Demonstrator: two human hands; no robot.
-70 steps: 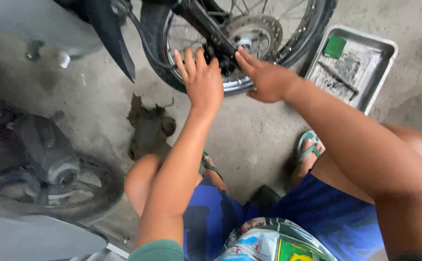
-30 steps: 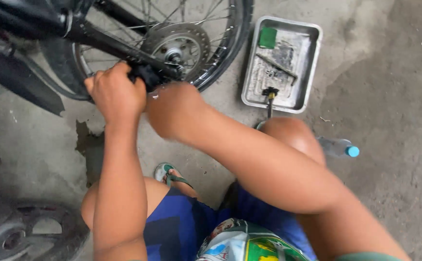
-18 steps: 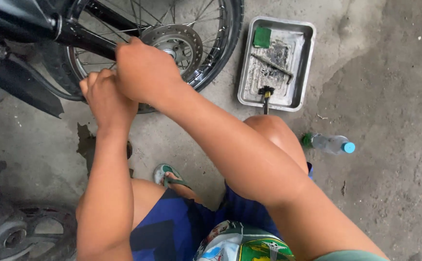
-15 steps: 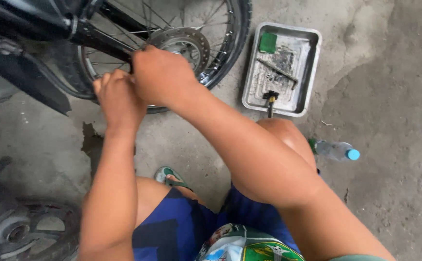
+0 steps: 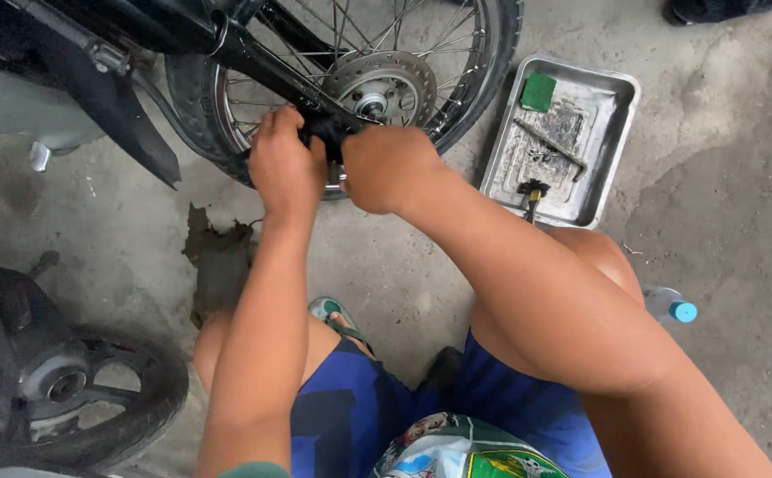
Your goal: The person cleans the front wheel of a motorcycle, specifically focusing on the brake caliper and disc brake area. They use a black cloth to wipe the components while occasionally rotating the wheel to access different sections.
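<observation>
- Left hand [image 5: 287, 166] and right hand [image 5: 387, 166] both close their grip around a black part [image 5: 322, 134] beside the motorcycle wheel [image 5: 377, 80] hub, at twelve o'clock.
- Metal tray [image 5: 611, 142] lies at two o'clock on the concrete floor [image 5: 722, 204].

Black tyre [image 5: 501, 53] on a silver spoked wheel; grey metal tray [image 5: 611, 133] holding a green pad [image 5: 539, 91]; blue shorts [image 5: 350, 416]; blue bottle cap [image 5: 684, 312].

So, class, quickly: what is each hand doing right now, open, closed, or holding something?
Left hand: closed on the black part by the wheel hub.
Right hand: closed on the same black part.
</observation>
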